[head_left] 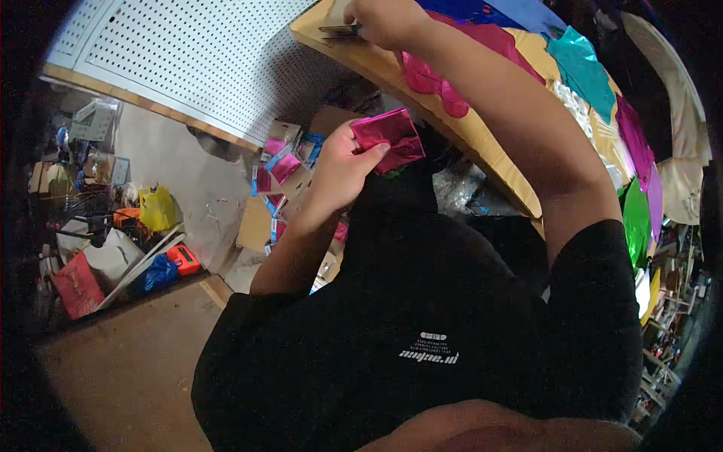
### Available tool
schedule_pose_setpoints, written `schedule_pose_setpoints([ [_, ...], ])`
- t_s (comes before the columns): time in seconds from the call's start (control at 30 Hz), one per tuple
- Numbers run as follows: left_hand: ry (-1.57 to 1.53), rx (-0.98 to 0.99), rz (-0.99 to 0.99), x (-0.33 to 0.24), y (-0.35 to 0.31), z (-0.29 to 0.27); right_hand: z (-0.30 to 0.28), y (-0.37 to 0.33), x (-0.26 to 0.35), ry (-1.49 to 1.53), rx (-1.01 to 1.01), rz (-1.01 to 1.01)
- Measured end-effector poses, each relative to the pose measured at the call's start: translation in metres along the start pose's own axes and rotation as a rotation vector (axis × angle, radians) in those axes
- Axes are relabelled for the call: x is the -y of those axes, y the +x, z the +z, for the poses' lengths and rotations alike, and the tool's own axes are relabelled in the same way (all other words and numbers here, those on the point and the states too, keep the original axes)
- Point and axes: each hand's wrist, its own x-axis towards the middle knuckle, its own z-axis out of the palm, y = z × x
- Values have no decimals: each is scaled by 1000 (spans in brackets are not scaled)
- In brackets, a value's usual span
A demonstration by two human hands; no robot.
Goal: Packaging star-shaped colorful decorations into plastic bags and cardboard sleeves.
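Note:
My left hand is closed on a folded piece of shiny magenta foil, its thumb pressed across the front. The foil looks like a flat, deflated balloon, held in front of my chest. Farther out, my right hand reaches over the corner of the yellow tabletop. Its fingers are curled round a slim dark metal tool with two prongs, whose exact kind is unclear. Beneath my right forearm lies a lobed pink foil shape at the table edge.
A white perforated panel with a wooden edge stands at left. Below it are several pink foil packs with blue labels, and a yellow bag. Teal foil and green foil lie along the table at right.

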Motion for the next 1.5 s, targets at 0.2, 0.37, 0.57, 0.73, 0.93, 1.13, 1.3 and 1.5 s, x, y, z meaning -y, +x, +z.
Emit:
schedule_pose_setpoints([
  [0.2, -73, -10, -36, -9, -1, 11, 7, 5, -27, 436, 201, 278],
  [0.37, -329, -72, -22, -15, 2, 15, -62, -99, -16, 379, -457, 126],
  [0.57, -452, 70, 3, -51, 8, 41, -53, -260, -35, 229, -509, 485],
  [0.73, -405, 341, -66, -46, 21, 107, -48, -323, -6, 458, -365, 717],
  [0.93, -245, 457, -57, -15, 31, 184, -29, -373, 2, 819, -395, 977],
  [1.13, -147, 503, -60, -9, 26, 219, -35, -386, 19, 1670, -765, 971],
  [1.3, -182, 471, -72, -7, 23, 233, -26, -409, 13, 1677, -670, 1078],
  [1.5, -312, 429, -98, -12, 10, 248, -28, -419, 12, 2100, -760, 1049],
])
